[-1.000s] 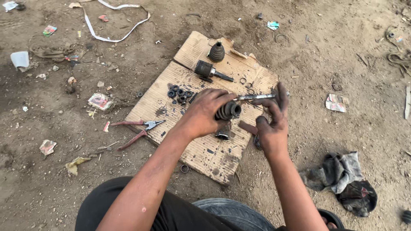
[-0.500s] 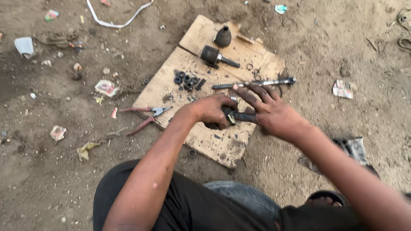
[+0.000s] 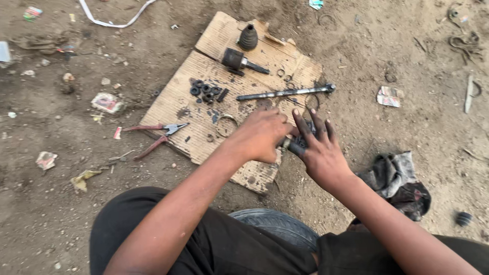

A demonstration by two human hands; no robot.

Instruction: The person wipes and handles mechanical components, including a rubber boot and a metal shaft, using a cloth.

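Observation:
My left hand is closed around a small dark greasy part over the near right corner of a cardboard sheet. My right hand, black with grease, lies on the same part with its fingers spread; most of the part is hidden under both hands. Just beyond the hands a long metal shaft rests on the cardboard. Further back are a dark joint with a stub and a black rubber boot.
Several small dark rings, a short spring and a wire ring lie on the cardboard. Red-handled pliers sit at its left edge. A dirty rag is on the dirt at right, a tyre by my legs.
The shaft, held up in both hands a second ago, now lies on the cardboard. Both hands have come down and nearer to me, onto a small dark part.

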